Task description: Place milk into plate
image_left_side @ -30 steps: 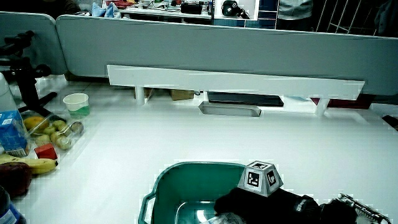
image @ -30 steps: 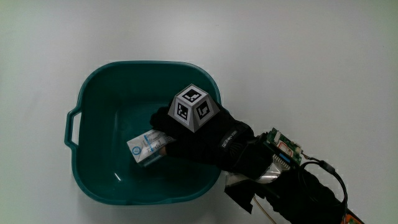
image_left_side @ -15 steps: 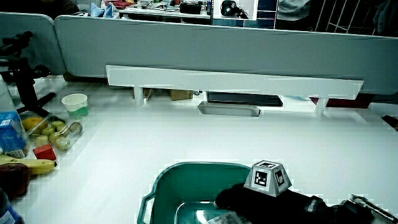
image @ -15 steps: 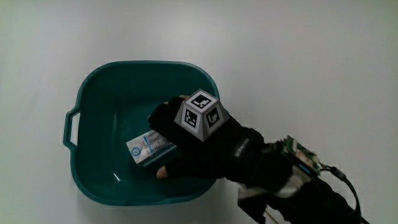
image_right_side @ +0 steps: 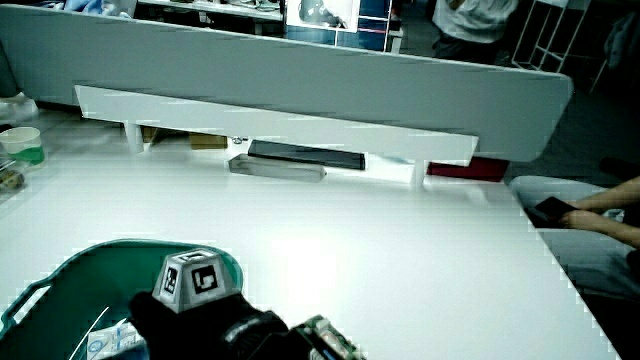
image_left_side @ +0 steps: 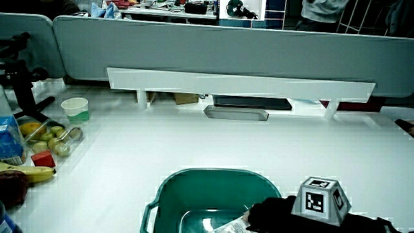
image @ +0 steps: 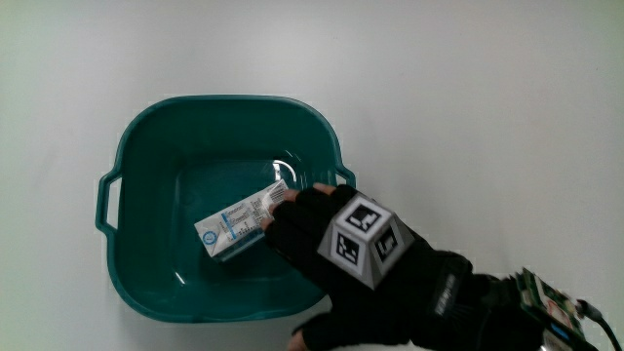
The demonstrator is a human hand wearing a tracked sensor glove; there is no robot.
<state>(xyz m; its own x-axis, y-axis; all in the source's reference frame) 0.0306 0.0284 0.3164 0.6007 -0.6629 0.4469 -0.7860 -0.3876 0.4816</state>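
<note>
The milk is a small white and blue carton [image: 234, 226] lying on its side on the floor of a teal basin [image: 146, 127] with handles. The gloved hand [image: 331, 244] rests over the basin's rim nearest the person. Its fingers are spread and its fingertips [image: 292, 200] just reach the carton's end, while the thumb sits well away from the carton. In both side views the hand [image_left_side: 278, 213] [image_right_side: 190, 315] covers part of the basin [image_left_side: 194, 178] [image_right_side: 80, 255], and only a corner of the carton [image_left_side: 229, 226] [image_right_side: 105, 345] shows. No plate is visible.
In a side view, a paper cup [image_left_side: 76, 109], a tray of fruit [image_left_side: 55, 139], a banana [image_left_side: 29, 173] and a blue carton [image_left_side: 10, 139] stand at the table's edge. A low partition [image_left_side: 226, 52] with a white shelf closes off the table.
The hand has drawn back toward the person and its fingers have come off the carton. The carton stays lying in the basin, turned slightly.
</note>
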